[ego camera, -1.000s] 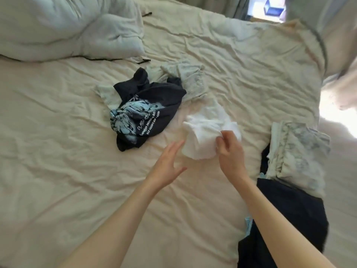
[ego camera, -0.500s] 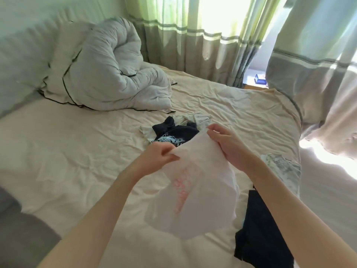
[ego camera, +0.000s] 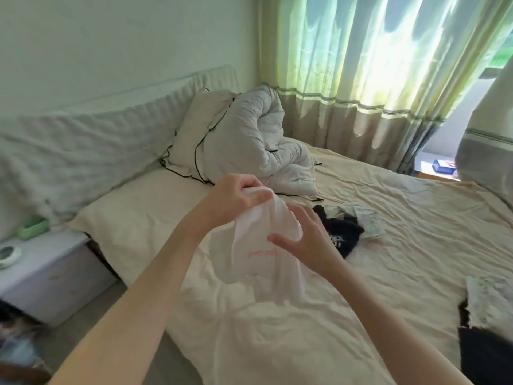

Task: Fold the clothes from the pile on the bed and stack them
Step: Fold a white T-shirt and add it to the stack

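White garment (ego camera: pixel 266 245), thin, with a line of red lettering across its front: held up in the air at frame centre, above the cream bed sheet (ego camera: pixel 388 245), hanging down from its top edge. Left hand (ego camera: pixel 236 200): fingers and thumb curled, pinching the bunched top of the garment just above centre. Right hand (ego camera: pixel 308 240): fingers spread and nearly straight, lying against the garment's right side, not closed round it. Remaining pile, right of centre on the sheet: a black printed T-shirt (ego camera: pixel 342 236), crumpled, with a pale patterned garment (ego camera: pixel 363 219) touching it on its far side. Stack at the lower right edge of the frame: a folded pale patterned piece (ego camera: pixel 488 298) lying over a dark folded garment (ego camera: pixel 483 357), both partly cut off by the frame. Rolled grey duvet (ego camera: pixel 258 140) and a pillow with dark piping (ego camera: pixel 194 143), upper centre, at the head of the bed. Green-and-beige curtain (ego camera: pixel 361 65), upper right. Bedside cabinet (ego camera: pixel 41 268), left edge, bearing a green box (ego camera: pixel 33 227).
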Motion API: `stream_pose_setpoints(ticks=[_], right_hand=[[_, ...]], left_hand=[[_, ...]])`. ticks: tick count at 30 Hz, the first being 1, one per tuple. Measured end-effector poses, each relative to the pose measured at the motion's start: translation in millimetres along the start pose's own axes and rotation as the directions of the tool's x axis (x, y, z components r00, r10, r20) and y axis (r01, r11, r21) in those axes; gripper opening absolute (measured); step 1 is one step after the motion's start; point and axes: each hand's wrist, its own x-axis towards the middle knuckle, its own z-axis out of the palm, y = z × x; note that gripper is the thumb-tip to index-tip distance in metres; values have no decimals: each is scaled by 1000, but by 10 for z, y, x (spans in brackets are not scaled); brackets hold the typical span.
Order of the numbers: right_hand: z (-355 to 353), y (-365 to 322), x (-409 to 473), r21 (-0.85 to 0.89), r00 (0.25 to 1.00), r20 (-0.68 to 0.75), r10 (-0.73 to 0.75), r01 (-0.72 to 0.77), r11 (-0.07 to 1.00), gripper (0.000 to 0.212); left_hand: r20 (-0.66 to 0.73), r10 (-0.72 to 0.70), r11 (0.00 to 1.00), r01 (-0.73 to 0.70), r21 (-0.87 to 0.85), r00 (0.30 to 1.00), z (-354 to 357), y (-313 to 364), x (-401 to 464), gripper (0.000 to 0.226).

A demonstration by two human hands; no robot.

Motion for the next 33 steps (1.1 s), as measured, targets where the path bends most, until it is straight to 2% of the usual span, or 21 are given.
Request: stream_pose_setpoints(ticks=[3, 5, 9, 13, 15, 18, 22, 26, 28, 30, 31, 33], right_hand=[[537, -430, 234, 86, 991, -119, -54, 64, 994, 36], [789, -679, 434, 123, 994, -73, -84, 93, 988, 13], [1117, -1074, 800, 279, 989, 139, -56, 15, 960, 19], [1416, -1395, 1086, 488, 936, 342, -86, -99, 867, 29], [1551, -1575, 1206, 573, 921, 373, -109, -137, 808, 26], [1723, -1779, 1412, 647, 944, 318, -89, -148, 748, 21], [1903, -1902, 1745, 508, 907, 374, -193, -26, 861, 10], [2120, -1944, 1985, 391, 890, 375, -259, 101, 915, 9], [2235, -1993, 1997, 377, 835, 443, -327, 157, 913, 29], [2328, -2115, 2023, 386, 795, 463, -393, 218, 896, 29], [2353, -2192, 2052, 418, 798, 442, -410, 220, 881, 20], [2376, -2299, 2141, 495, 833, 380, -402, 184, 849, 21]], left_hand=[[-34, 47, 996, -45, 73, 998, -483, -149, -139, 11], [-80, 41, 992, -31, 121, 996, -808, -286, -212, 10], [-224, -11, 979, 55, 194, 975, -1375, -630, -324, 14], [-379, -83, 985, 134, 108, 921, -1797, -937, -378, 11], [-457, -118, 982, 173, 81, 882, -2002, -1092, -361, 12], [-533, -206, 962, 268, 40, 820, -2208, -1432, -420, 14], [-564, -309, 935, 352, -35, 766, -2314, -1804, -590, 10], [-558, -298, 943, 328, -49, 774, -2577, -1794, -532, 9], [-522, -258, 953, 303, 1, 813, -2651, -1763, -467, 13], [-490, -210, 966, 257, 31, 846, -2683, -1717, -384, 17], [-483, -184, 971, 235, 47, 856, -2707, -1698, -336, 20], [-474, -129, 976, 196, 95, 871, -2771, -1670, -274, 24]])
